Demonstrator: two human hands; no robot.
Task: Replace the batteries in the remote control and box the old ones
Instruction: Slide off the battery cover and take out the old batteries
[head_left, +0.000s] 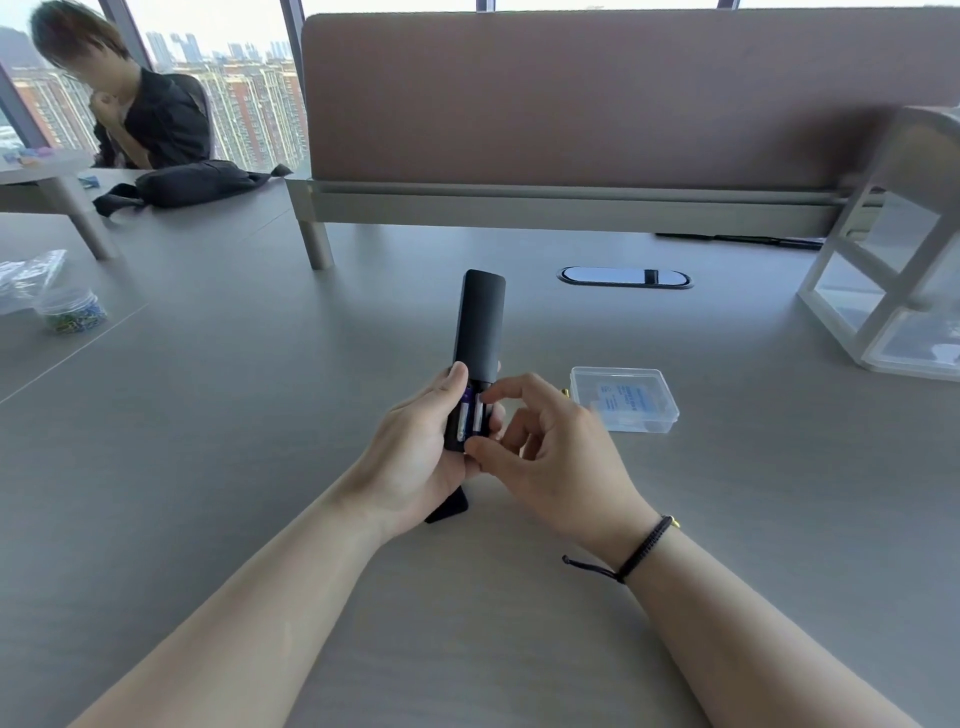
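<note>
- The step in hand looks like working the batteries (470, 413) in the open bay of the remote control (475, 332); whether these are the old pair coming out or a new pair going in cannot be told.
- The left hand (415, 457) is wrapped around the lower part of the remote, thumb along its left edge and fingers curled behind, holding it above the middle of the desk (208, 467), back side up.
- The right hand (545, 457) is half open with nothing in it; its forefinger tip rests at the top of the right-hand battery and its thumb at the bottom end of the bay, as if pinching or pressing that cell.
- A dark flat piece (448, 508), probably the battery cover, lies on the desk just under the left hand.
- The next move likely calls for a fine fingertip pry or push at one end of the cell against its spring while the left hand keeps the remote steady.
- The remote is a slim, matte black bar with rounded corners; the batteries are small smooth cylinders, pale with a purple band.
- A shallow clear plastic box (625, 397) with a closed lid and a printed label inside sits on the desk to the right of the hands, near them, and seems meant for the old cells.
- The desk is smooth, grey and matte.
</note>
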